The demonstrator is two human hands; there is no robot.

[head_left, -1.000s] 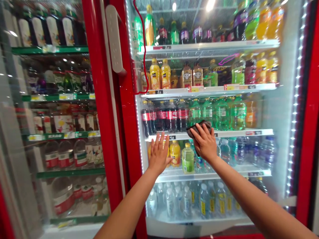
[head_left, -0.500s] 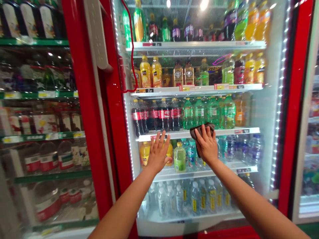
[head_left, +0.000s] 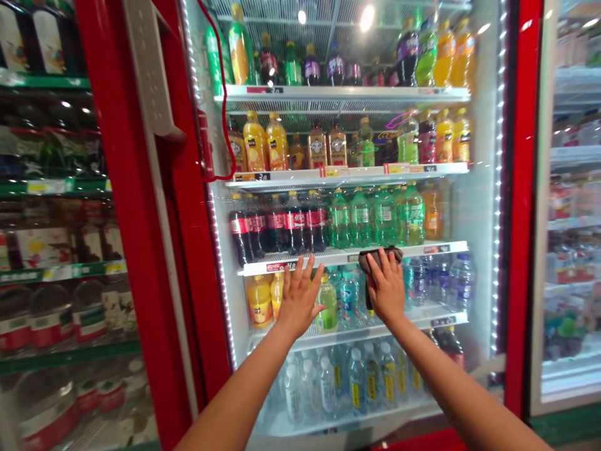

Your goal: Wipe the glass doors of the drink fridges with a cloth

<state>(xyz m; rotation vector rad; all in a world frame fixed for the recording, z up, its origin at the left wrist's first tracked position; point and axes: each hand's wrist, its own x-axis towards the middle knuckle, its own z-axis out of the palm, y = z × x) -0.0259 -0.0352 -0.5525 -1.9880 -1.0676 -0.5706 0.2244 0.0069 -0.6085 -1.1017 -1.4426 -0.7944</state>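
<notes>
We hold our left hand (head_left: 298, 307), fingers spread, at the glass door (head_left: 479, 207), where bare skin could leave smudges; rightward, the dark cloth (head_left: 364, 262) lies under our right hand (head_left: 389, 289), fingers slightly apart, and could slip if pressure eases.

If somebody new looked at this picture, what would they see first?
Probably the left hand and the right hand, stretched out near the middle, the right one spread over a dark cloth. Next, the bright drinks fridge beyond them, where dark bottles with red labels stand left of green bottles on the middle shelf.
</notes>
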